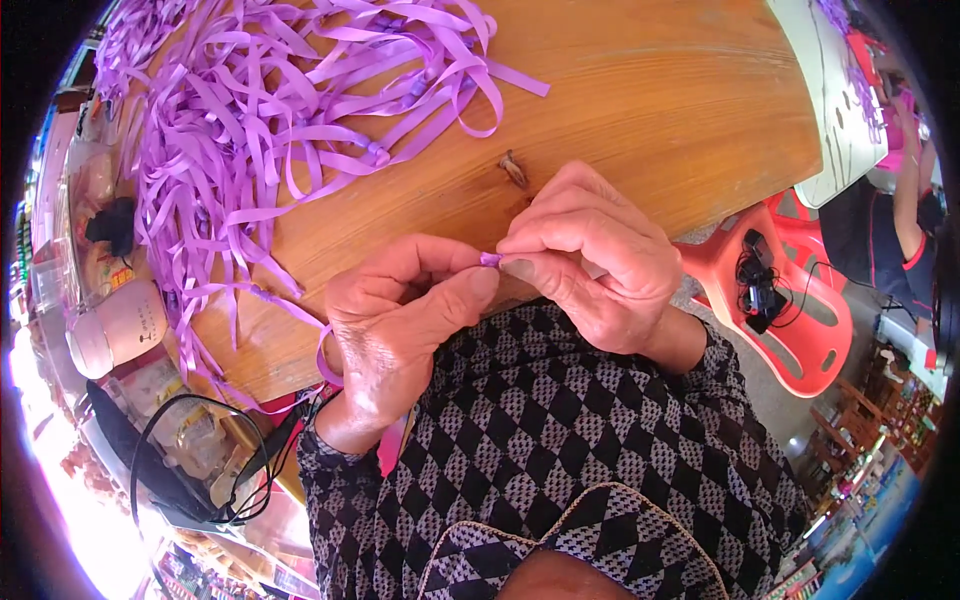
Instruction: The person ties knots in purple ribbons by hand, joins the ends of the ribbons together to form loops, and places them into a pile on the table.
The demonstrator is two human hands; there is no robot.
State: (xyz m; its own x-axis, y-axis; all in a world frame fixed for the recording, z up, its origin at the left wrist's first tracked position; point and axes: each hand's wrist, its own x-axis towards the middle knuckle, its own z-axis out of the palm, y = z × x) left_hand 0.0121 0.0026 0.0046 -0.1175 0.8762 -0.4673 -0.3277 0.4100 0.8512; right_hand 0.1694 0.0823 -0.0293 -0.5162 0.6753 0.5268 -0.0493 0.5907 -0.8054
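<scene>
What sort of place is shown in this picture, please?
Probably a small, informal workshop, perhaps in a shop or home: a large heap of purple ribbons lies on a wooden table, a red plastic stool stands close by, and another person is visible at the right.

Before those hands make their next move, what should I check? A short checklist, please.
1. Left-hand grip pinching the small purple piece: ok.
2. Right-hand grip pinching it from the other side: ok.
3. Purple ribbons lying separate: not ok; they overlap in a loose heap on the wooden table.
4. Piece attached to one of those ribbons: cannot tell; its ends are hidden.
5. Red stool bare: not ok; a black device with a cable lies on it.
</scene>
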